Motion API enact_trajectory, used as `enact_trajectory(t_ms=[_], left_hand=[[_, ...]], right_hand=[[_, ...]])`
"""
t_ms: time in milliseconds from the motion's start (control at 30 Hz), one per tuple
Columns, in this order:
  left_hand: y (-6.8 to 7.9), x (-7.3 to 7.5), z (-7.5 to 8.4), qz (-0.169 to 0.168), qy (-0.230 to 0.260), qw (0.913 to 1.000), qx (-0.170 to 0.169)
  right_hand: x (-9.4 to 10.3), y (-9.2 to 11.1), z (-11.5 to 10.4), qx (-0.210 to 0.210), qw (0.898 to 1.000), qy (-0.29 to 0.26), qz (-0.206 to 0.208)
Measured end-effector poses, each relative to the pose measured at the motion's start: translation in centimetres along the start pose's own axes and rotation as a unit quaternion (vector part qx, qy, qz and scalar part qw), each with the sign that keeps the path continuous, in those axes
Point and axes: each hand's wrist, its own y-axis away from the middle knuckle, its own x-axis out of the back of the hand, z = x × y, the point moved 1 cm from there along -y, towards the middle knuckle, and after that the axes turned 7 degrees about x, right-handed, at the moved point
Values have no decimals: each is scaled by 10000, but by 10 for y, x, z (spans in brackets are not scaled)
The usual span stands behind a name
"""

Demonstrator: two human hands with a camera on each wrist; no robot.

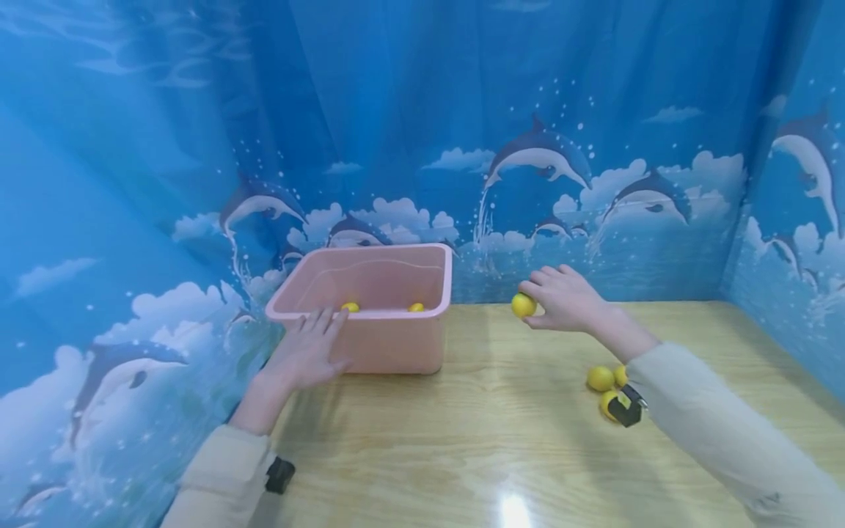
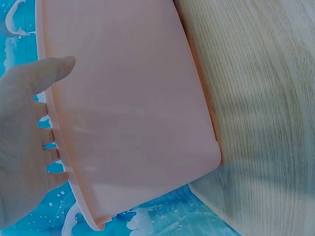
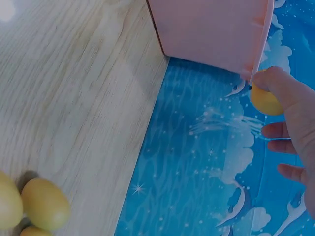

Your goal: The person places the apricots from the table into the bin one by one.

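Observation:
My right hand (image 1: 561, 299) pinches a yellow lemon (image 1: 524, 305) between thumb and fingers, raised to the right of the pink plastic bin (image 1: 389, 345). In the right wrist view the lemon (image 3: 267, 101) sits under the thumb, and the other fingers are spread apart from it. My left hand (image 1: 309, 352) is at the bin's near rim, fingers fairly straight. The left wrist view shows its fingertips at the rim and the thumb (image 2: 56, 69) over the outer wall. Inside the bin, two lemons (image 1: 350, 306) peek above the near rim; the bin's floor is hidden.
Several more lemons (image 1: 600, 378) lie together on the wood-grain table (image 1: 462, 440), partly behind the right sleeve (image 1: 713, 425). A blue curtain (image 1: 409, 110) with dolphins hangs behind the table and along both sides. Each wrist carries a small black device (image 1: 280, 475).

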Motion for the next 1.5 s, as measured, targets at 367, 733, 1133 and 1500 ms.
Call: enact_trajectory(t_ms=[367, 733, 1133, 1500], left_hand=[[0, 1, 2, -4, 10, 10000, -15], [-1, 2, 1, -28, 46, 10000, -11], [0, 1, -1, -70, 70, 9999, -29], [1, 3, 0, 14, 106, 9999, -91]], right_hand=[[9, -33, -16, 145, 9987, 153, 465], [16, -71, -34, 3, 9991, 58, 420], [16, -106, -52, 104, 9999, 24, 44], [12, -137, -59, 20, 9996, -156, -225]])
